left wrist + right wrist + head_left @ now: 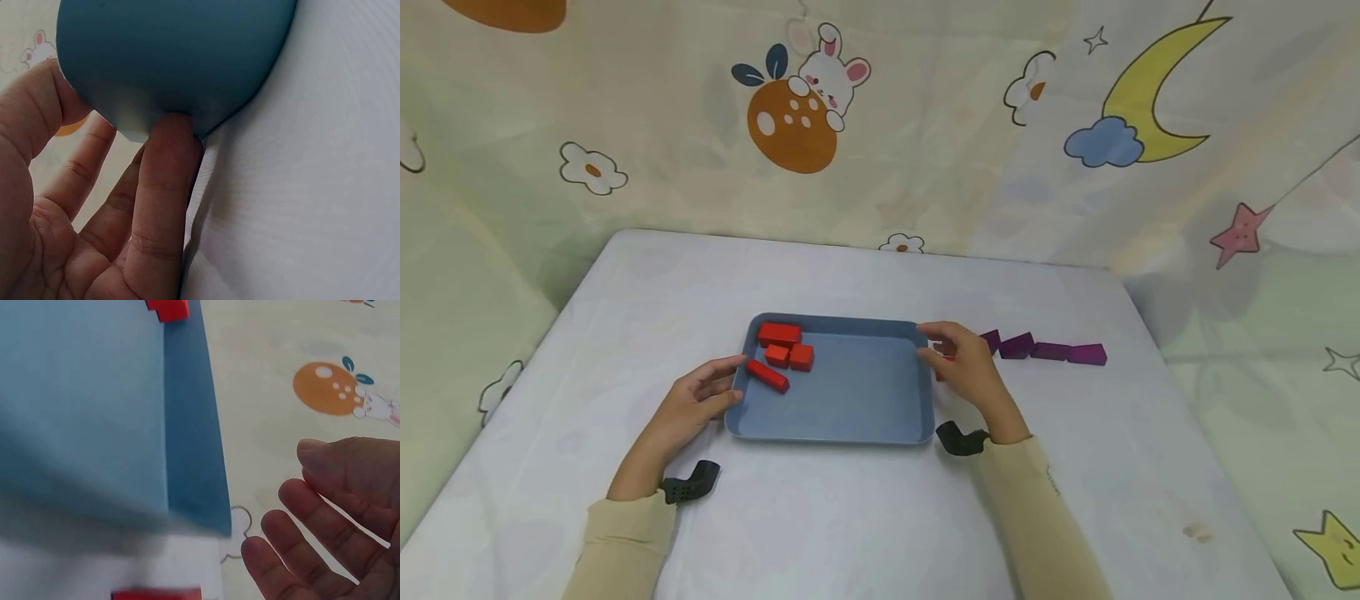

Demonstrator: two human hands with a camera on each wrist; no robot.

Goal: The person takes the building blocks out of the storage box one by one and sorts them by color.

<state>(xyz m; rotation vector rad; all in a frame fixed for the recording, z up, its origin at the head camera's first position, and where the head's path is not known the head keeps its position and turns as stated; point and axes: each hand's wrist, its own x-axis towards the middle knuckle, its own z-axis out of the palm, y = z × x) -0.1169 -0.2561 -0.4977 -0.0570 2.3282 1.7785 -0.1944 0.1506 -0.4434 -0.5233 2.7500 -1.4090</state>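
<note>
Cream sleeves (628, 533) reach in from the near side of a white-covered table (865, 525), a black device (692, 482) strapped at the person's left wrist and a second black device (961, 439) at the right. The left hand (691, 400) meets a blue-grey tray (850, 400) at its left end, a fingertip set against the outer wall in the left wrist view; whether the hand grasps the tray or merely touches it cannot be told. The right hand (964, 360) is free of any grip, its fingers spread and holding nothing just off the tray's right end, as the right wrist view shows. Between the two hands, the tray carries four red blocks on its left side: a long slim block (767, 376) lying at a slant, two small blocks (790, 357) side by side, and a larger block (779, 335) near the far left corner. Outside the tray, beyond its right end, another red piece (156, 594) is partly hidden by the right hand in the head view. Farther right, four purple blocks (1051, 351) form an uneven row, the nearest to the hand partly covered. Behind the table hangs a pale cloth (925, 167) printed with a rabbit on an orange fruit (793, 125), a yellow crescent moon (1150, 92) and outlined flowers (592, 168).
</note>
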